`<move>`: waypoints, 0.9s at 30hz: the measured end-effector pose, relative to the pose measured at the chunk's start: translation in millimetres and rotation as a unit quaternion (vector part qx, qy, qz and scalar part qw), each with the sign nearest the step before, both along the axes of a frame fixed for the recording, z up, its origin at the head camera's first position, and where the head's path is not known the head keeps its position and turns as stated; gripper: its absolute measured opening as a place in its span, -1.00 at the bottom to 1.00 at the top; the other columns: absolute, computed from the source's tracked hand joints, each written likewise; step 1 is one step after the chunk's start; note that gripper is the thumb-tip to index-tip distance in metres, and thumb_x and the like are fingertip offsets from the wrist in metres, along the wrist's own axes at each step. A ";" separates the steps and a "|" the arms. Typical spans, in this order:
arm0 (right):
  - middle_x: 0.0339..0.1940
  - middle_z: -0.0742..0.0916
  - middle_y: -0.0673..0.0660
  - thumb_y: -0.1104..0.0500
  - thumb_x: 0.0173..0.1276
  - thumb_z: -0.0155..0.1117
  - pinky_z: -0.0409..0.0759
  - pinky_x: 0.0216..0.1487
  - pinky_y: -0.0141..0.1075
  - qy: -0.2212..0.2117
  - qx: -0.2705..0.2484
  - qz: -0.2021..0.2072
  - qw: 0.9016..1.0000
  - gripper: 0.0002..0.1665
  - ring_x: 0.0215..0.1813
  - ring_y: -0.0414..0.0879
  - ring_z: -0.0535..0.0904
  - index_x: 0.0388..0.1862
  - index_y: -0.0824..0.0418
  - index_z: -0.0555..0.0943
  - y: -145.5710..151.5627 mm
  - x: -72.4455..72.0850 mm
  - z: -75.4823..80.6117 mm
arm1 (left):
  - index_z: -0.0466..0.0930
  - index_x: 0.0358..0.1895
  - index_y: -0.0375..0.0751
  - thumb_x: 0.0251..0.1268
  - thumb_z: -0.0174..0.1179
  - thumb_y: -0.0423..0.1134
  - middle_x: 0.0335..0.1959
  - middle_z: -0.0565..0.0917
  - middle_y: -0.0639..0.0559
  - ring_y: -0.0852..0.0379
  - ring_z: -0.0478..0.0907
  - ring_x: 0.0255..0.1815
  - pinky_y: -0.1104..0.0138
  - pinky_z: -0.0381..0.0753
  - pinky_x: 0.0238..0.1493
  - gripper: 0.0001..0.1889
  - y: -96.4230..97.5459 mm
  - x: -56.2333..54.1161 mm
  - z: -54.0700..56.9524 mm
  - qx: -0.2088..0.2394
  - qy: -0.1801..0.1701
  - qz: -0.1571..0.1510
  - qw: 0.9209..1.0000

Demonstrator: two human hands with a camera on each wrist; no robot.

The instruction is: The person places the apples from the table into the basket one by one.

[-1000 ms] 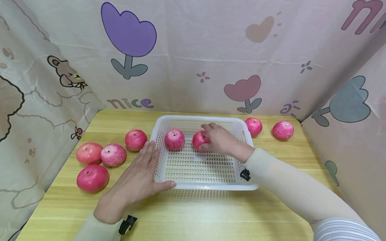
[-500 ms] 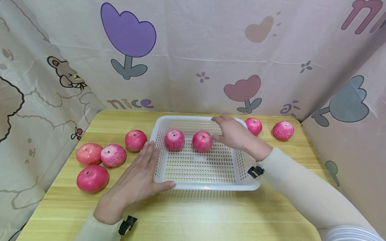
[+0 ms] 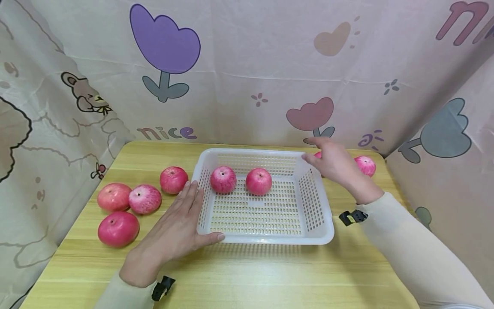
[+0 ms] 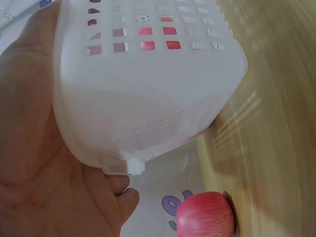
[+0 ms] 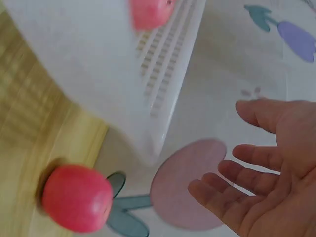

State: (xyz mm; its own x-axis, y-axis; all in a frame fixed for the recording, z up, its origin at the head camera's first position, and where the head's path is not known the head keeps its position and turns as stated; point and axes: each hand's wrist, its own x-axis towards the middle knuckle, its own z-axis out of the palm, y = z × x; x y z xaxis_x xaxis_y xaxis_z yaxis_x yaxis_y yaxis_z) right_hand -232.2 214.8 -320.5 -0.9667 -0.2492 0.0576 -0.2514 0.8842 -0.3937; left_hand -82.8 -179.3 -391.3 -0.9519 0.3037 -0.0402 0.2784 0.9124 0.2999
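Note:
A white perforated plastic basket (image 3: 266, 239) holds two apples: a streaked left apple (image 3: 223, 179) and a redder right apple (image 3: 259, 181), side by side toward its back. My left hand (image 3: 173, 223) rests along the basket's left rim with fingers straight and thumb over the front corner; the left wrist view shows its palm against the basket wall (image 4: 143, 94). My right hand (image 3: 339, 165), fingers spread and holding nothing, is past the basket's right back corner. It hovers over a red apple (image 5: 77, 198) on the table, mostly hidden by the hand in the head view.
Another apple (image 3: 365, 165) lies farther right, partly behind the right hand. Left of the basket several apples sit on the wooden table (image 3: 262, 279), the closest apple (image 3: 174, 180) near the left fingertips. A printed curtain (image 3: 239, 64) hangs behind the table's back edge.
My right hand has let go of the right apple in the basket and moved right, out over the rim to the apple outside. The left hand has stayed in place.

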 end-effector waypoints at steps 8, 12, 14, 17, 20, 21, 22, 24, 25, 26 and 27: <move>0.45 0.55 0.44 -0.11 0.57 0.23 0.57 0.23 0.36 0.008 -0.010 -0.076 0.997 -0.21 0.36 0.42 0.54 0.59 0.27 0.37 34.7 -13.2 -12.5 | 0.01 0.68 -0.41 0.05 0.02 0.77 0.75 -0.12 -0.36 -0.33 -0.19 0.76 -0.19 0.05 0.68 0.43 -1.0 1.8 0.4 0.006 0.009 -0.002 1.000; 0.52 0.48 0.45 -0.09 0.56 0.24 0.48 0.33 0.39 0.000 -0.013 -0.096 0.995 -0.18 0.43 0.43 0.46 0.62 0.31 0.31 47.2 -21.5 -23.4 | -0.01 0.69 -0.40 0.04 0.01 0.78 0.75 -0.14 -0.35 -0.32 -0.21 0.77 -0.19 0.05 0.68 0.44 -0.4 1.3 -0.2 0.007 0.003 -0.001 1.000; 0.56 0.44 0.46 -0.08 0.55 0.24 0.41 0.39 0.43 -0.011 -0.013 -0.103 0.994 -0.15 0.49 0.47 0.39 0.64 0.33 0.28 51.9 -25.7 -29.5 | -0.02 0.69 -0.39 0.04 0.04 0.78 0.76 -0.16 -0.33 -0.31 -0.23 0.77 -0.18 0.04 0.68 0.44 -0.1 0.5 -0.8 0.006 -0.001 0.001 1.000; 0.58 0.39 0.49 -0.08 0.56 0.24 0.31 0.45 0.47 -0.024 -0.013 -0.109 0.994 -0.11 0.56 0.51 0.27 0.66 0.35 0.22 56.7 -31.7 -39.3 | -0.02 0.69 -0.38 0.03 0.07 0.76 0.76 -0.16 -0.31 -0.29 -0.23 0.77 -0.18 0.05 0.68 0.44 0.1 0.1 -0.9 0.006 -0.004 0.003 1.000; 0.58 0.37 0.52 -0.11 0.57 0.21 0.31 0.44 0.48 -0.036 -0.012 -0.108 0.993 -0.07 0.55 0.53 0.26 0.68 0.37 0.16 60.0 -36.8 -49.0 | -0.01 0.69 -0.39 0.04 0.07 0.76 0.76 -0.15 -0.32 -0.31 -0.22 0.77 -0.19 0.06 0.68 0.44 -0.1 0.3 -0.9 0.009 -0.004 0.002 1.000; 0.58 0.36 0.53 -0.12 0.58 0.21 0.31 0.44 0.48 -0.042 -0.013 -0.108 0.993 -0.04 0.56 0.54 0.25 0.69 0.37 0.12 60.6 -38.4 -51.8 | -0.01 0.69 -0.40 0.04 0.06 0.76 0.76 -0.14 -0.32 -0.31 -0.21 0.77 -0.19 0.07 0.67 0.43 -0.2 0.7 -0.6 0.010 -0.002 0.002 1.000; 0.58 0.35 0.53 -0.13 0.58 0.21 0.30 0.44 0.48 -0.046 -0.010 -0.108 0.993 -0.03 0.56 0.54 0.25 0.70 0.37 0.10 60.9 -40.0 -54.5 | 0.00 0.69 -0.40 0.05 0.05 0.76 0.76 -0.14 -0.33 -0.32 -0.21 0.77 -0.19 0.08 0.67 0.43 -0.3 1.0 -0.4 0.011 -0.001 0.001 1.000; 0.60 0.32 0.54 -0.15 0.57 0.21 0.28 0.45 0.49 -0.058 -0.009 -0.107 0.992 0.02 0.57 0.55 0.22 0.72 0.36 0.05 60.6 -43.2 -59.4 | 0.00 0.68 -0.41 0.06 0.05 0.76 0.75 -0.14 -0.34 -0.33 -0.21 0.77 -0.20 0.08 0.67 0.43 -0.2 1.4 0.4 0.011 0.000 0.001 1.000; 0.61 0.30 0.53 -0.15 0.56 0.23 0.27 0.45 0.50 -0.063 -0.009 -0.109 0.992 0.03 0.58 0.55 0.21 0.72 0.34 0.04 59.6 -44.5 -61.7 | 0.00 0.68 -0.40 0.06 0.05 0.76 0.75 -0.14 -0.34 -0.33 -0.21 0.77 -0.19 0.08 0.67 0.42 0.0 1.5 0.8 0.011 0.000 0.002 1.000; 0.62 0.29 0.52 -0.15 0.55 0.25 0.26 0.45 0.50 -0.069 -0.008 -0.112 0.991 0.04 0.58 0.55 0.20 0.73 0.31 0.03 58.7 -45.9 -63.8 | 0.01 0.68 -0.41 0.06 0.04 0.76 0.75 -0.14 -0.34 -0.33 -0.21 0.76 -0.20 0.09 0.66 0.42 -0.2 1.8 1.1 0.012 0.002 0.002 1.000; 0.64 0.26 0.52 -0.15 0.55 0.26 0.25 0.45 0.52 -0.074 -0.007 -0.115 0.991 0.05 0.59 0.55 0.18 0.74 0.29 0.02 57.2 -47.1 -66.1 | 0.01 0.68 -0.41 0.07 0.04 0.76 0.75 -0.13 -0.35 -0.33 -0.20 0.76 -0.20 0.09 0.66 0.42 -0.2 2.1 1.3 0.012 0.003 0.002 1.000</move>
State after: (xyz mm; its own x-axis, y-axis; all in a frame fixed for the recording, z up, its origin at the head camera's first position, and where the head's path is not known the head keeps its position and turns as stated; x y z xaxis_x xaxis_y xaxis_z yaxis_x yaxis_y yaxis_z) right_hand -279.2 272.0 -386.6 -0.9960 -0.0208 -0.0874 0.0183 0.9056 -0.4238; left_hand -80.7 -179.5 -389.9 -0.9532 0.3012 -0.0265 0.2775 0.9062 0.3192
